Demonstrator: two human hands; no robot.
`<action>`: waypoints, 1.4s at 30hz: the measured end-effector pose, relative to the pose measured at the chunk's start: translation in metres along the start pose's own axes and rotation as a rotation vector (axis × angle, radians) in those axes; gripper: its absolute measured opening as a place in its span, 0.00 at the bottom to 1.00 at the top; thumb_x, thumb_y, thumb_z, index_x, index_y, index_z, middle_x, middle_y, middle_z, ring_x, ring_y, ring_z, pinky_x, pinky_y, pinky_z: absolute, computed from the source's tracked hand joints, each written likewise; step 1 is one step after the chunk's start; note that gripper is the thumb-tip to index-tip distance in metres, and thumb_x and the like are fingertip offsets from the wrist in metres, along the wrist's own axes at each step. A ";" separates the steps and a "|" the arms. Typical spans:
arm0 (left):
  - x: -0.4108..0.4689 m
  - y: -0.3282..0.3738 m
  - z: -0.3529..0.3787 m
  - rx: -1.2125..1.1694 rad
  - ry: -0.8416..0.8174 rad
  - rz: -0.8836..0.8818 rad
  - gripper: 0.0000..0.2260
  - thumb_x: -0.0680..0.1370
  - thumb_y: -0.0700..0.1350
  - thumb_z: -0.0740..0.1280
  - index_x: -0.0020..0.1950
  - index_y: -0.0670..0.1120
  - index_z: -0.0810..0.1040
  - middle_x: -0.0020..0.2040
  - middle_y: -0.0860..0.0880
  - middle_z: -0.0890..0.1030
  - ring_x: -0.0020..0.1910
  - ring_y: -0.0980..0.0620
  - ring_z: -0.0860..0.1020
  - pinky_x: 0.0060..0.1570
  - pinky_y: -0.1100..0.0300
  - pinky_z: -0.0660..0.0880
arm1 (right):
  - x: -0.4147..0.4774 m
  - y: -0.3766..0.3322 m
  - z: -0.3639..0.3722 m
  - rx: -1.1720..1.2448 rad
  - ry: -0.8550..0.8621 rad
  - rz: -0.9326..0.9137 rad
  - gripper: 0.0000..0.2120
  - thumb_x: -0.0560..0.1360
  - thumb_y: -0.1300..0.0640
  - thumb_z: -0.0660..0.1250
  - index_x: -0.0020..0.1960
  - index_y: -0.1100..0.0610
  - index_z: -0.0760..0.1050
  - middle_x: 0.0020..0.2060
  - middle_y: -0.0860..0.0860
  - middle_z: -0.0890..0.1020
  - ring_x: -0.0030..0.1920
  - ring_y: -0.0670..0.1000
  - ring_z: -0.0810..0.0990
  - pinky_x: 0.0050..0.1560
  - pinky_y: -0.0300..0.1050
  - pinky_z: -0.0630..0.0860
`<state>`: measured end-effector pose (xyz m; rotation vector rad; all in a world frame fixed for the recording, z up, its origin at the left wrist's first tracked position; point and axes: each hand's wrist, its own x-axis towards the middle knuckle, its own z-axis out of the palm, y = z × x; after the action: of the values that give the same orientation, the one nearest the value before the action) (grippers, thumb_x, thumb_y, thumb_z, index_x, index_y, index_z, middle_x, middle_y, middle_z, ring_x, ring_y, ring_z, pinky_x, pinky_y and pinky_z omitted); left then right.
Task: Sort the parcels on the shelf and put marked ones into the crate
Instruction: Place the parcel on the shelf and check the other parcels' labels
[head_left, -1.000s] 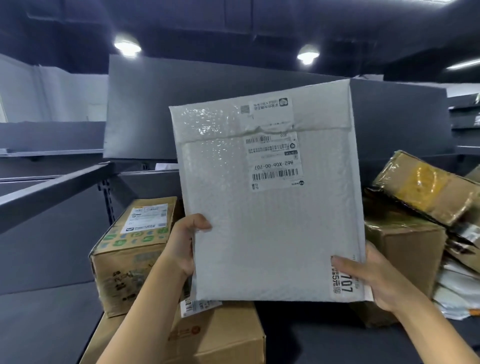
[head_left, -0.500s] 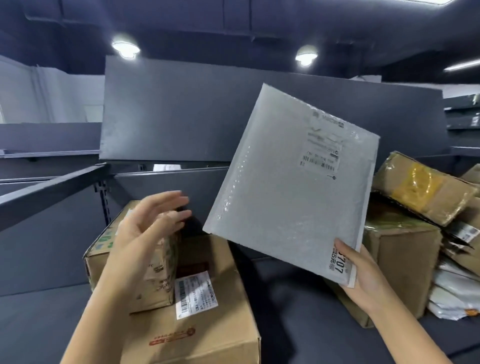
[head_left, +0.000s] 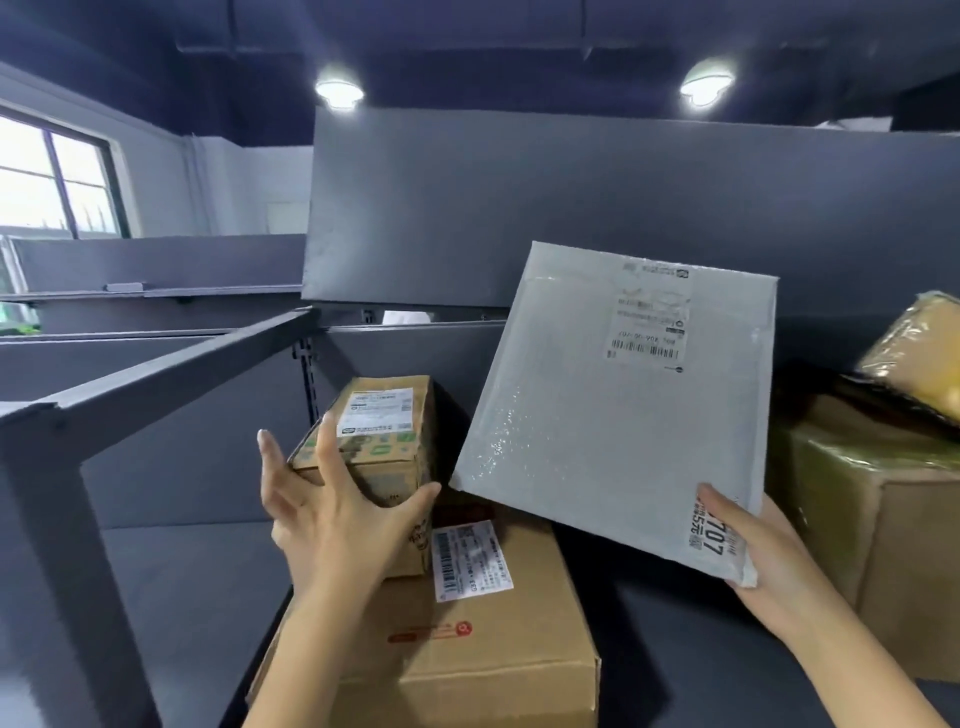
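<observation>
A white bubble mailer (head_left: 618, 415) with a barcode label hangs tilted above the shelf. My right hand (head_left: 763, 561) pinches its lower right corner, thumb on the printed "707" strip. My left hand (head_left: 332, 514) is spread wide against the near face of a small cardboard box (head_left: 379, 441) with green print and a white label. Its fingers stay straight and its thumb reaches along the box's lower right side. That small box stands on a larger flat carton (head_left: 467, 639) that bears a barcode label.
The grey metal shelf (head_left: 197, 597) has a post and rail (head_left: 156, 374) on the left and a back panel (head_left: 519, 208) behind. At right stand a taped brown box (head_left: 883, 545) and a yellow-wrapped parcel (head_left: 924, 353). No crate is in view.
My left hand let go of the mailer and moved down left onto the small box. My right hand tilted the mailer and lowered it to the right.
</observation>
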<state>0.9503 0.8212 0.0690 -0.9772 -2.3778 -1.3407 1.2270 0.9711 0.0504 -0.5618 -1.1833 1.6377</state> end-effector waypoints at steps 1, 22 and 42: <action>0.000 0.000 0.002 -0.014 0.010 0.006 0.48 0.62 0.66 0.73 0.73 0.59 0.48 0.74 0.50 0.33 0.74 0.38 0.46 0.67 0.36 0.61 | 0.000 0.001 0.001 -0.008 -0.007 0.007 0.23 0.64 0.56 0.70 0.58 0.53 0.75 0.44 0.50 0.86 0.41 0.49 0.86 0.33 0.41 0.81; -0.003 0.036 -0.039 -0.264 0.360 0.222 0.48 0.59 0.62 0.68 0.74 0.48 0.52 0.69 0.45 0.56 0.65 0.49 0.58 0.60 0.45 0.65 | -0.022 0.031 0.043 -0.176 -0.122 0.232 0.16 0.73 0.64 0.67 0.59 0.55 0.74 0.47 0.57 0.85 0.41 0.55 0.84 0.32 0.44 0.79; -0.004 0.004 -0.006 -0.007 0.150 0.082 0.47 0.63 0.65 0.71 0.73 0.49 0.52 0.72 0.46 0.51 0.66 0.41 0.57 0.60 0.38 0.69 | 0.006 0.080 0.097 -0.726 -0.128 0.172 0.28 0.76 0.63 0.63 0.74 0.56 0.61 0.75 0.47 0.54 0.73 0.50 0.58 0.69 0.45 0.62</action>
<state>0.9548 0.8163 0.0727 -0.9307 -2.2001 -1.3435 1.1107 0.9326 0.0204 -1.0415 -1.8791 1.3633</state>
